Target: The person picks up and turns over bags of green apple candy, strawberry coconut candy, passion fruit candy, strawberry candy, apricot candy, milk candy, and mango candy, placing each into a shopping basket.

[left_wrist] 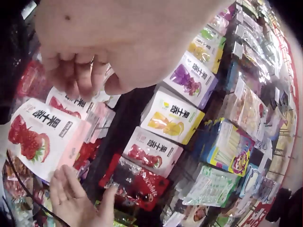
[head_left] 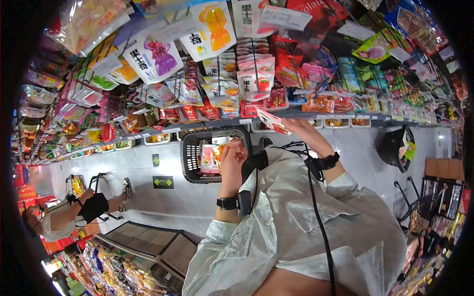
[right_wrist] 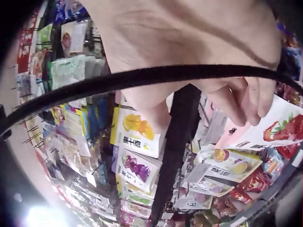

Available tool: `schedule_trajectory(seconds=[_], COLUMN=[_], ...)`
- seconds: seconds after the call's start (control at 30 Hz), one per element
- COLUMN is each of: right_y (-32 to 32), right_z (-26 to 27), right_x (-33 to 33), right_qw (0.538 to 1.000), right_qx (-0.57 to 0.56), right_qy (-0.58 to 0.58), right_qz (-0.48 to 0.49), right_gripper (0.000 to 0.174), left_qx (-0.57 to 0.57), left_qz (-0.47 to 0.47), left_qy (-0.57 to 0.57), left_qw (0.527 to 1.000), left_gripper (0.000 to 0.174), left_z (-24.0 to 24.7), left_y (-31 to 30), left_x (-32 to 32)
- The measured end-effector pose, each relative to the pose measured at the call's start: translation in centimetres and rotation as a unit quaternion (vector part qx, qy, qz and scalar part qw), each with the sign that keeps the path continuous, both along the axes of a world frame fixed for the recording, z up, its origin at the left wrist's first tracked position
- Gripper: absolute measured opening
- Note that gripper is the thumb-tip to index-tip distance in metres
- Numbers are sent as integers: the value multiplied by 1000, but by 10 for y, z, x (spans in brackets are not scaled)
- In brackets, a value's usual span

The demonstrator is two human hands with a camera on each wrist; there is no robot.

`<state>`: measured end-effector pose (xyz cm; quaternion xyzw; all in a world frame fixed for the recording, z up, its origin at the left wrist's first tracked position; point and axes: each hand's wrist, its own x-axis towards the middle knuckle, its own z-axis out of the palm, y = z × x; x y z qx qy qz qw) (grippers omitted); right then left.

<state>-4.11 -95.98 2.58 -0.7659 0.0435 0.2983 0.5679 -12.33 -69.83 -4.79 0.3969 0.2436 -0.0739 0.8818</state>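
A white and pink strawberry candy pouch [head_left: 272,121] is at the fingertips of my right hand [head_left: 307,134]. In the left wrist view, those fingers meet the lower edge of the pouch [left_wrist: 52,137], while the thumb [left_wrist: 108,201] stands well apart from it. The right wrist view has the same fingers [right_wrist: 251,101] against the pouch [right_wrist: 279,130]. My left hand [head_left: 232,160] hangs with loosely bent fingers over the side of a black shopping basket [head_left: 185,158], and nothing shows in its fingers [left_wrist: 83,78]. Pink and orange packs [head_left: 209,159] lie in the basket.
Racks of hanging candy pouches [head_left: 210,29] run along the front, with trays [head_left: 338,121] of sweets below. Another black basket [head_left: 395,148] is at right. To the left, a person [head_left: 64,212] stands by a yellow-filled cart [head_left: 75,185]. A display counter [head_left: 153,241] is behind.
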Motion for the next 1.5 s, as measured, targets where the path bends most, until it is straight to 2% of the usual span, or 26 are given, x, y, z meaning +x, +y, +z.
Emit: schedule_trajectory(seconds=[0.03, 0.07, 0.1, 0.13, 0.17, 0.27, 0.33, 0.4, 0.43, 0.53, 0.67, 0.77, 0.9, 1.0, 1.13, 1.2, 1.27, 1.33, 1.5], right_y=[-1, -3, -5, -9, -14, -25, -36, -49, -50, -63, -75, -95, -108, -110, -142, -151, -152, -153, -146], right_z=[16, 28, 33, 44, 59, 107, 114, 108, 109, 105, 96, 76, 45, 32, 10, -7, -10, -18, -16], right_x=[-11, -23, -40, -55, -67, -101, -121, -139, -147, -172, -198, -219, -251, -273, -307, -325, -337, -345, -360], right_qw=[1000, 998, 997, 996, 993, 985, 978, 967, 959, 950, 904, 890, 948, 954, 942, 934, 932, 948, 964], right_qx=[12, 24, 54, 59, 63, 106, 148, 193, 193, 111, 204, 189, 155, 183, 190, 212, 229, 208, 189], right_qy=[-20, -40, -51, -71, -91, -133, -148, -157, -178, -213, -209, -182, -126, -78, 31, 10, -8, -39, -53], right_qz=[14, 30, 14, 21, 29, 16, -19, -62, -105, -199, -312, -373, -248, -224, -277, -286, -281, -238, -177], right_gripper=[63, 59, 46, 47, 47, 52, 53, 50, 50, 48, 55, 61, 58, 59, 53, 50, 48, 42, 42], left_qx=[-5, 24, 54, 86, 63, -40, -144, -245, -229, -71, -87, -100, -71, -43, 30, 85, 129, 172, 159], left_qz=[-27, -13, 1, 14, -7, 12, -65, -162, -158, -214, -206, -193, -236, -247, -279, -319, -353, -369, -360], left_qy=[-10, 9, 28, 48, 51, 49, 23, -23, -3, -14, -30, 3, -35, -60, -68, -80, -67, -83, -35], left_qw=[1000, 1000, 998, 995, 997, 998, 987, 956, 961, 974, 974, 976, 969, 966, 957, 941, 924, 910, 919], left_gripper=[19, 25, 31, 37, 53, 55, 54, 52, 45, 36, 30, 26, 27, 36, 45, 47, 45, 42, 36], left_z=[-12, -24, -31, -33, -34, -31, -18, -1, 3, 28, 27, 35, 45, 52, 50, 40, 52, 58, 47], left_y=[0, -6, -14, -19, -21, -35, -40, -46, -50, -59, -78, -94, -124, -151, -169, -169, -168, -167, -150], left_x=[-3, -7, -8, -10, -14, -11, -6, -4, -6, -21, -38, -55, -85, -117, -165, -197, -227, -253, -288])
